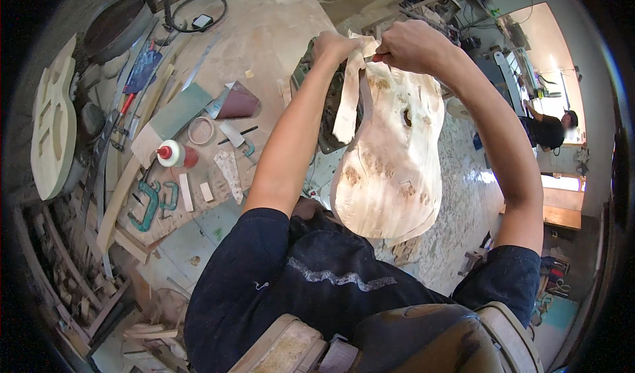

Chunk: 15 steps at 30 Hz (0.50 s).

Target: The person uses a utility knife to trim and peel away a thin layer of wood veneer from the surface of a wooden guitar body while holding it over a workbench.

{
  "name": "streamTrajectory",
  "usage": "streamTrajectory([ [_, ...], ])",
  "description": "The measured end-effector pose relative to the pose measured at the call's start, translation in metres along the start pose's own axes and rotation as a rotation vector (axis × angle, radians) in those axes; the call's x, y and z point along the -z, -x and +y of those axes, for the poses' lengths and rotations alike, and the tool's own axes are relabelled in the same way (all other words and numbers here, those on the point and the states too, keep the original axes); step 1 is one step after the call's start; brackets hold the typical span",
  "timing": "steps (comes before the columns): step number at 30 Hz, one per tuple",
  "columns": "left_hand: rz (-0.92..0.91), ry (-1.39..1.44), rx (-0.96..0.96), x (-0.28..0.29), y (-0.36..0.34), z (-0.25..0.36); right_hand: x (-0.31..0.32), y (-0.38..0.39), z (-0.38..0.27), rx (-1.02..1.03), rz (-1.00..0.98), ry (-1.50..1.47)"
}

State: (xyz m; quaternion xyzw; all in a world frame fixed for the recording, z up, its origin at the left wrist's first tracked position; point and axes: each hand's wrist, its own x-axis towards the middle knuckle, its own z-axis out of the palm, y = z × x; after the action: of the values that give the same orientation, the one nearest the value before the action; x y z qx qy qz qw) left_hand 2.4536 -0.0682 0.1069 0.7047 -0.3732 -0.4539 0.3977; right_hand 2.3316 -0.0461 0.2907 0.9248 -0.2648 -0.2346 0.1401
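Observation:
A pale, guitar-shaped wooden body (390, 187) with a burl-figured face hangs in front of me, its wide rounded end toward me. At its far left edge, a strip of thin wood veneer (347, 105) dangles partly apart from the body. My left hand (335, 46) is closed on the top of that strip. Close to its right, my right hand (418, 46) is closed round a small tool with a red handle (378, 58), held against the far edge of the body. The tool's working end is hidden, so I cannot tell its exact kind.
A workbench (264, 15) on the left carries a red-and-white glue bottle (177, 154), green C-clamps (147, 207), a tape roll (201, 131), sandpaper (237, 101) and wood scraps. A cut-out guitar body (56, 125) stands far left. Another person (548, 127) is at the back right.

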Motion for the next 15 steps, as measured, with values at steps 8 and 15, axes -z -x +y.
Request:
streamTrajectory([
  [8, -0.037, 0.103, -0.017, -0.007, -0.018, -0.01, 0.001, -0.008, -0.004, -0.049, -0.016, 0.086],
  [15, 0.0, 0.045, 0.021, -0.007, -0.015, 0.0, 0.01, -0.008, -0.002, -0.056, -0.079, -0.023],
])
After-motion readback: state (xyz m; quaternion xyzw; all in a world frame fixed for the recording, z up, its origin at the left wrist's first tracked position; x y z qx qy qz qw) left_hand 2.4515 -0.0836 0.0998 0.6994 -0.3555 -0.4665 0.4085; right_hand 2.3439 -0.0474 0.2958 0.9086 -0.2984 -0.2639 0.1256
